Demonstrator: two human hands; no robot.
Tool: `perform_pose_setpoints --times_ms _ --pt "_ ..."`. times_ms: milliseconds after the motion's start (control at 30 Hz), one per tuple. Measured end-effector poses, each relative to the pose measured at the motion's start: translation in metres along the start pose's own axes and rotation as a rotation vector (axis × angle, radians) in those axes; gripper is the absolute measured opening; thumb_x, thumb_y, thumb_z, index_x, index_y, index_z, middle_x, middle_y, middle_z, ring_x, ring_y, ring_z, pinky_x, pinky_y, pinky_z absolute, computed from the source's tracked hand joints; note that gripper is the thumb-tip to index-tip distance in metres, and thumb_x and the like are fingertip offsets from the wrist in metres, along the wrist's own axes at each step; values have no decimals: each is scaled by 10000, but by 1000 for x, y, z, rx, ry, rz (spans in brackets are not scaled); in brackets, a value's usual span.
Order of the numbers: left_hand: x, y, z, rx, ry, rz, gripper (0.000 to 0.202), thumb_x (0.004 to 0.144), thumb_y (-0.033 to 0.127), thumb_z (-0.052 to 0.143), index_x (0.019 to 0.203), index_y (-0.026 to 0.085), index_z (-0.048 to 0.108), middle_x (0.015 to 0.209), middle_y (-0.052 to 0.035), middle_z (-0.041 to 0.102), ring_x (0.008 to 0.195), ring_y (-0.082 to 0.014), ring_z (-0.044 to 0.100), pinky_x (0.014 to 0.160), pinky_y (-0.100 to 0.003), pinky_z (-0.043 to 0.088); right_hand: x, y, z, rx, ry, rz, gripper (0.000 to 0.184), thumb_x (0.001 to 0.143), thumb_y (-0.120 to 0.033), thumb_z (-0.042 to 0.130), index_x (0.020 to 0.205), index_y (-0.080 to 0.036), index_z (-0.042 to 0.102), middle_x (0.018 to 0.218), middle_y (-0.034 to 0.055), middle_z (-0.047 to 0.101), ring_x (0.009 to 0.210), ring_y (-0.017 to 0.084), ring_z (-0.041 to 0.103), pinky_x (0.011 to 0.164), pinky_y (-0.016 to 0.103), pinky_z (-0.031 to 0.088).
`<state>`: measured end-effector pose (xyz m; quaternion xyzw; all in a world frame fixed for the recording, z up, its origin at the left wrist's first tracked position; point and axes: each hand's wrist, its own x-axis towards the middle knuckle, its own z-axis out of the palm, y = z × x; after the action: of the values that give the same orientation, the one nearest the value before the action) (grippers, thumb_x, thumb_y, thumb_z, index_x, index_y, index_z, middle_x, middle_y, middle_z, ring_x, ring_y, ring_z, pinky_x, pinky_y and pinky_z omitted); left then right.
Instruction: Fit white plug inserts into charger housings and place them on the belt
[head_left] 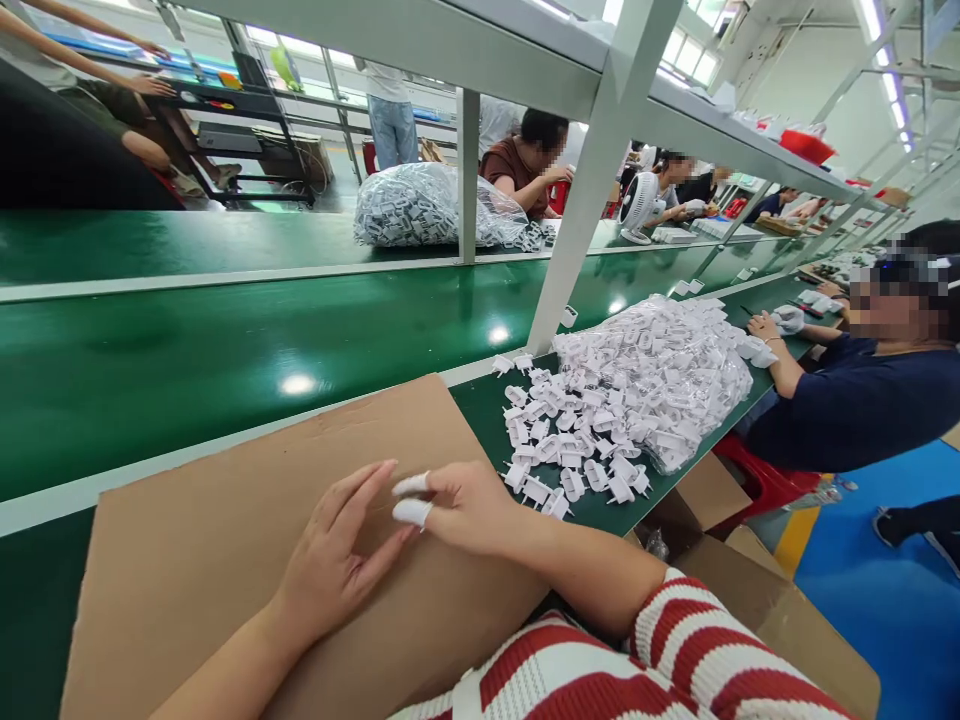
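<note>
Facing inward over the cardboard (187,560), lower centre, left hand (330,550) and right hand (480,508) (wearing white fingertip caps (412,513)) have thumbs parted from fingers.

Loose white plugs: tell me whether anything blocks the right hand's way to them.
Nothing visible stands in the way: between the right hand and the loose white plugs lie just flat cardboard and a strip of green tabletop. The plastic bag sits beyond most of those plugs.

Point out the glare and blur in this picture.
Head view: bright glare spots on the green surface; glints on the clear bag of white parts; ceiling lights washed out, upper right; left hand and right hand fairly sharp.
</note>
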<state>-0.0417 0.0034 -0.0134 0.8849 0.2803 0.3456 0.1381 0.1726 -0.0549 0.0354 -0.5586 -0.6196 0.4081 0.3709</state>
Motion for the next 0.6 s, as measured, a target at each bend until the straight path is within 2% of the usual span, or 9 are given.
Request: perform_pose_setpoints --times_ms 67,167,233,333,433,500,600 --pt "3 -2 4 0 0 -119 633 1036 424 587 1618 300 370 1457 -115 560 1306 -305 600 1124 -465 516 4 5 -6 -75 150 -66 283 944 -379 675 1172 -271 802 1127 32 819 1039 195 746 966 293 542" --pt "6 -8 9 -27 -42 -248 567 1033 507 560 1525 234 489 1462 -130 549 1353 -319 554 1159 -506 490 8 12 -13 -67 274 -86 299 947 -366 642 1172 -257 804 1142 41 820 1044 201 754 983 311 558" --pt "8 -14 11 -70 -87 -291 527 1024 524 557 1446 209 567 1459 -134 546 1370 -325 530 1164 -525 484 12 17 -15 -39 310 -20 313 929 -365 640 1165 -238 803 1107 44 824 979 203 758 926 315 580" --pt "9 -17 13 -116 -123 -299 445 1016 497 563 1336 200 652 1445 -138 549 1373 -328 515 1174 -551 467 17 19 -18 -135 315 107 346 919 -363 612 1175 -220 794 1028 50 826 882 207 745 836 319 587" --pt "6 -10 11 -115 -126 -265 372 1004 411 575 1270 180 694 1429 -169 562 1366 -346 514 1180 -576 446 21 16 -33 -344 313 93 383 900 -298 585 1221 -216 778 1084 93 810 989 256 725 924 376 559" --pt "4 -1 10 -120 -149 -204 346 977 337 596 1235 139 715 1432 -213 559 1366 -365 512 1175 -577 444 28 21 -53 -659 324 51 473 878 -222 536 1307 -232 734 1211 108 777 1128 276 700 998 396 539" --pt "4 1 11 -48 -159 -176 334 903 384 721 1166 183 764 1413 -150 612 1343 -311 553 1193 -451 454 64 57 -94 -981 271 -16 642 788 -113 503 1413 -132 651 1349 203 705 1271 321 657 1099 461 502"
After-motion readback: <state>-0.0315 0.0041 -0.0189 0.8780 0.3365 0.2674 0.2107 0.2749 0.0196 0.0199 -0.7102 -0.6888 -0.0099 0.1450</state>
